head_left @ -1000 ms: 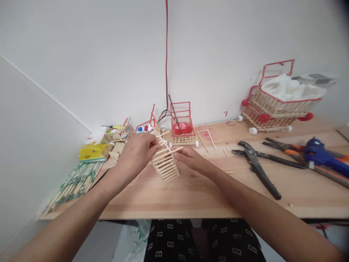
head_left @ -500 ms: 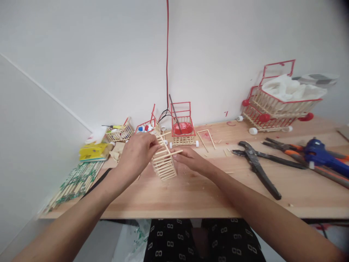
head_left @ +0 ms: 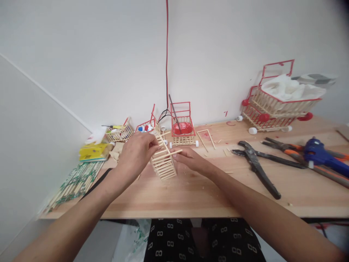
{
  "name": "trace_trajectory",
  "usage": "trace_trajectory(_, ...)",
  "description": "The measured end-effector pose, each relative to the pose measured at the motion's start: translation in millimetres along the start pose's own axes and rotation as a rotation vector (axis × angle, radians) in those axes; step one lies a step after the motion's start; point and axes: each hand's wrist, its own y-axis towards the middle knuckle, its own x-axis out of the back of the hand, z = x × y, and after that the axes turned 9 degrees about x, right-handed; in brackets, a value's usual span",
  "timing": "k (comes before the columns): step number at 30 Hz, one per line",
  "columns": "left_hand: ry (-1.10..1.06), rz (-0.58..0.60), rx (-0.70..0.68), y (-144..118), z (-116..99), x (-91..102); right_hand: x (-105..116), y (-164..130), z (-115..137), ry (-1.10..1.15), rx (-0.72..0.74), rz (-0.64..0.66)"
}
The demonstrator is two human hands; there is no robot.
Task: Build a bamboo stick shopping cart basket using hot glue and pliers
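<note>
Both hands are on a little bamboo stick frame (head_left: pixel 164 164), a slatted basket-looking thing, tilted and held just above the desk (head_left: pixel 191 196). Left hand (head_left: pixel 136 153) has its fingers (head_left: pixel 154 148) curled and pressed together on the frame's upper left edge. Right hand (head_left: pixel 189 160) comes in from the other side, fingers pinching the end of a loose stick (head_left: pixel 174 152) that lies across the top of the frame and pokes out past its right edge.

Toward me from the fingers it's bare wood all the way to the desk's front edge, so plenty of room there. Right of the right fingers there's an open stretch before the black pliers (head_left: pixel 257 167), and the blue glue gun (head_left: pixel 323 154) is well beyond those. Just behind the fingers it's tight: a red-rimmed cart (head_left: pixel 182 125) with a red dish in it, and two more small carts off the left fingers. Further left, a bundle of sticks (head_left: pixel 76 183) hangs near the desk's left edge.
</note>
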Motion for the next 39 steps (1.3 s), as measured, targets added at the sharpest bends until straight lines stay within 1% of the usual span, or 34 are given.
trace_trajectory(9,0.026,0.011,0.006,0.2,-1.9,1.8,0.3,0.0,0.3,-0.026,0.011,0.004)
trace_trajectory(17,0.081,-0.001,-0.054,0.1,-3.5,1.9,0.1,-0.4,2.0,-0.023,0.009,-0.004)
trace_trajectory(21,0.117,-0.026,-0.089,0.4,-4.3,1.8,0.0,-0.5,2.3,-0.037,0.002,-0.01)
trace_trajectory(27,0.118,-0.031,-0.11,2.1,-3.9,1.0,-1.0,-0.5,11.5,-0.025,-0.007,-0.031)
trace_trajectory(29,0.116,-0.035,-0.116,2.1,-3.9,0.9,-1.9,-0.7,13.6,-0.071,0.017,-0.012)
trace_trajectory(31,0.116,-0.042,-0.124,1.8,-4.0,1.0,-3.1,-1.3,13.2,-0.172,0.061,-0.006)
trace_trajectory(34,0.115,-0.04,-0.127,1.6,-4.5,1.2,-4.5,-2.2,9.3,-0.329,0.12,-0.034)
trace_trajectory(36,0.117,-0.036,-0.123,1.9,-5.0,1.2,-4.9,-2.5,6.8,-0.372,0.146,-0.049)
trace_trajectory(39,0.126,-0.03,-0.121,2.7,-6.0,0.9,-5.0,-2.6,6.3,-0.391,0.162,-0.036)
